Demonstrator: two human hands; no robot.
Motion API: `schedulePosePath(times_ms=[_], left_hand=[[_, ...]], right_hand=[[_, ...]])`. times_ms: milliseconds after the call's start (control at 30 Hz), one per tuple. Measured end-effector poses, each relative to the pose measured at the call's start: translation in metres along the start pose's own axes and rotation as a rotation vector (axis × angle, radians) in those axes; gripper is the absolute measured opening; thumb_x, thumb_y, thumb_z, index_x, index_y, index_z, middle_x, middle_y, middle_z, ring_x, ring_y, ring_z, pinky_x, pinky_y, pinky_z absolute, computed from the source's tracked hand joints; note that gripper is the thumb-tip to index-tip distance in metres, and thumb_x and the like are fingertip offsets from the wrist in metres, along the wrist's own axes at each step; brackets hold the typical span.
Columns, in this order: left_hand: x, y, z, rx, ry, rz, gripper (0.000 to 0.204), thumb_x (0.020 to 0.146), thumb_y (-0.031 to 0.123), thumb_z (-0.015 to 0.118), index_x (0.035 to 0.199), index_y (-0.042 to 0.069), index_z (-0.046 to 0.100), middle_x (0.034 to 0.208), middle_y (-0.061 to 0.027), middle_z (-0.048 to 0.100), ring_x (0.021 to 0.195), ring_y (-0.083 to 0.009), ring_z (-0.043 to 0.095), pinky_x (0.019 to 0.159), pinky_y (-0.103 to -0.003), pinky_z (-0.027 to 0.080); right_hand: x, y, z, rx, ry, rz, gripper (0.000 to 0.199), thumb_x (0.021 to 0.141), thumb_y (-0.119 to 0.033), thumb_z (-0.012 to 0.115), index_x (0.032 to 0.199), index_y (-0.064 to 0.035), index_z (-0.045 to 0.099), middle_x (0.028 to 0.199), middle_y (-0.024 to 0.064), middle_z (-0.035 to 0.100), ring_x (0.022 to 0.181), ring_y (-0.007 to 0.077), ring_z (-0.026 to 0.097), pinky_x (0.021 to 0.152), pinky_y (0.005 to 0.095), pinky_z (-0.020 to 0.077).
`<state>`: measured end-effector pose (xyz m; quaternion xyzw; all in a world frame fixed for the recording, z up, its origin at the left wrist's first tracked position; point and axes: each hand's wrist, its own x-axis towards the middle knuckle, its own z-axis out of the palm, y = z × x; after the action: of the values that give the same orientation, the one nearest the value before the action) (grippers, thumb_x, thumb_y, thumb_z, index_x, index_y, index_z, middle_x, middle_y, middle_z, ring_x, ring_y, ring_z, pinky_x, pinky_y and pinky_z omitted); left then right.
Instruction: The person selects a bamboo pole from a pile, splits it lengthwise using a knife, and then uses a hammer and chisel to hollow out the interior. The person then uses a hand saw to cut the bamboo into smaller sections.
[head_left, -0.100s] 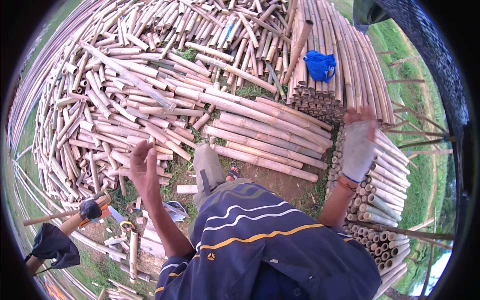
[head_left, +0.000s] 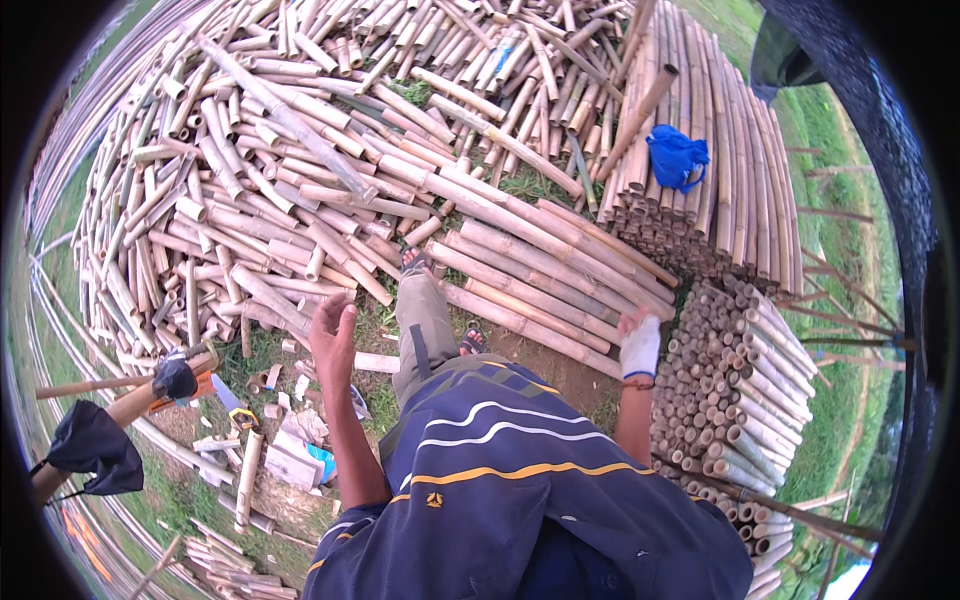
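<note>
Head view: our bare left hand point(head_left: 333, 330) and gloved right hand point(head_left: 640, 345) hold nothing, fingers loosely apart, right dropped since a moment ago toward stacked bamboo ends point(head_left: 730, 390), so no grip yet.

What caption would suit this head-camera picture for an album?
Standing among cut bamboo poles, the bare left hand and gloved right hand both open and empty.

The person wears a navy short-sleeved shirt point(head_left: 520, 480) with white and orange curved stripes and a small yellow emblem — below it, olive-grey trousers point(head_left: 425, 335). Sandals point(head_left: 415, 260) at twelve o'clock; a white glove point(head_left: 640, 347) covers the right hand — the left hand point(head_left: 333, 335) is bare.
</note>
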<state>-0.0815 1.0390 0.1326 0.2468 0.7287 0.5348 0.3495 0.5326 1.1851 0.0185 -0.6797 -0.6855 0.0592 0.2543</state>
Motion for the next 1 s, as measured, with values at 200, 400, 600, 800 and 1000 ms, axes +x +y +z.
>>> schedulePosePath(times_ms=[200, 400, 600, 800, 1000], left_hand=[[0.032, -0.129, 0.020, 0.056, 0.091, -0.216, 0.032, 0.098, 0.014, 0.073, 0.125, -0.004, 0.068, 0.109, -0.0121, 0.077, 0.099, -0.0180, 0.073, 0.092, -0.033, 0.057], [0.090, -0.196, 0.055, 0.100, 0.115, -0.309, 0.034, 0.094, 0.019, 0.075, 0.121, -0.001, 0.072, 0.105, -0.0124, 0.079, 0.095, -0.0177, 0.074, 0.088, -0.034, 0.058], [0.101, -0.276, 0.065, 0.171, 0.048, -0.460, 0.039, 0.089, 0.029, 0.077, 0.121, 0.005, 0.075, 0.107, -0.0117, 0.080, 0.098, -0.0209, 0.076, 0.092, -0.038, 0.059], [0.046, -0.380, 0.049, 0.126, 0.175, -0.666, 0.029, 0.085, 0.027, 0.075, 0.106, 0.008, 0.081, 0.102, -0.0146, 0.081, 0.095, -0.0242, 0.078, 0.089, -0.039, 0.059], [-0.028, -0.407, 0.047, -0.089, 0.095, -0.923, 0.016, 0.094, 0.016, 0.065, 0.082, 0.008, 0.070, 0.071, -0.0047, 0.066, 0.059, -0.0156, 0.063, 0.056, -0.032, 0.048]], right_hand=[[-0.094, 0.046, 0.111, -0.317, -0.807, 0.168, 0.046, 0.102, -0.034, 0.062, 0.135, -0.0020, 0.067, 0.130, 0.0242, 0.065, 0.120, 0.0382, 0.063, 0.106, 0.0445, 0.0493], [-0.065, 0.008, 0.104, 0.254, -0.877, 0.906, 0.037, 0.105, -0.035, 0.063, 0.133, -0.0107, 0.063, 0.116, 0.0122, 0.064, 0.104, 0.0278, 0.065, 0.092, 0.0400, 0.0522], [0.046, -0.050, 0.085, 0.752, -0.547, 0.986, 0.034, 0.105, -0.040, 0.066, 0.133, -0.0226, 0.061, 0.116, 0.0015, 0.060, 0.091, 0.0212, 0.067, 0.080, 0.0372, 0.0538], [0.045, -0.070, 0.103, 0.709, -0.733, 0.880, 0.044, 0.107, -0.036, 0.064, 0.147, -0.0196, 0.055, 0.132, 0.0038, 0.059, 0.098, 0.0207, 0.069, 0.084, 0.0387, 0.0544], [-0.024, -0.048, 0.110, 0.535, -1.004, 1.048, 0.039, 0.108, -0.031, 0.062, 0.145, -0.0184, 0.056, 0.122, 0.0013, 0.061, 0.092, 0.0188, 0.067, 0.078, 0.0354, 0.0534]])
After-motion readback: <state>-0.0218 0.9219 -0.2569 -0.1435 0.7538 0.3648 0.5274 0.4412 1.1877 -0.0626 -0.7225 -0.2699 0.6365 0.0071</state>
